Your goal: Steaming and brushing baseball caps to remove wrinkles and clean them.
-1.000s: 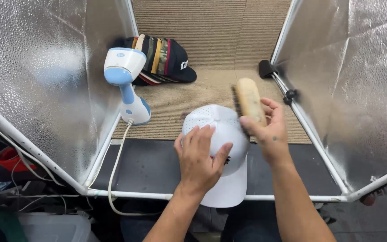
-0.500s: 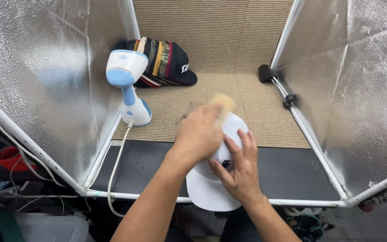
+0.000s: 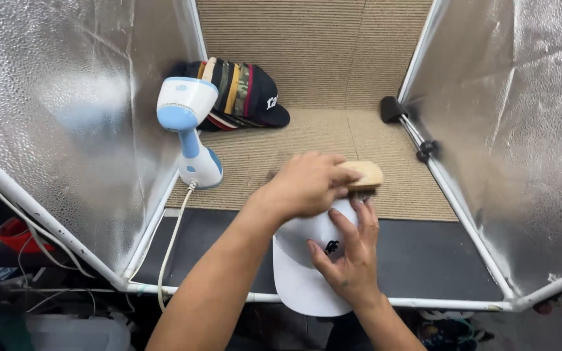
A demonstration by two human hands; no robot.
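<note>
My left hand (image 3: 307, 185) reaches in from the lower left and grips a wooden brush (image 3: 364, 174), bristles down on the crown of a white cap (image 3: 300, 279). The cap lies at the front of the booth, its brim pointing toward me over the white frame bar. A small dark logo shows on its front. My right hand (image 3: 348, 260) rests on the cap, fingers spread over the crown just below the brush, and holds it down.
A blue and white handheld steamer (image 3: 190, 130) stands upright at the left, its cord (image 3: 172, 240) trailing to the front. A stack of dark and striped caps (image 3: 242, 94) lies at the back. Silver foil walls (image 3: 66, 117) close in both sides; black clamps (image 3: 391, 109) sit on the right frame.
The brush has passed from my right hand to my left. My right hand dropped onto the cap's front, and my left hand left the cap and now presses the brush on the crown.
</note>
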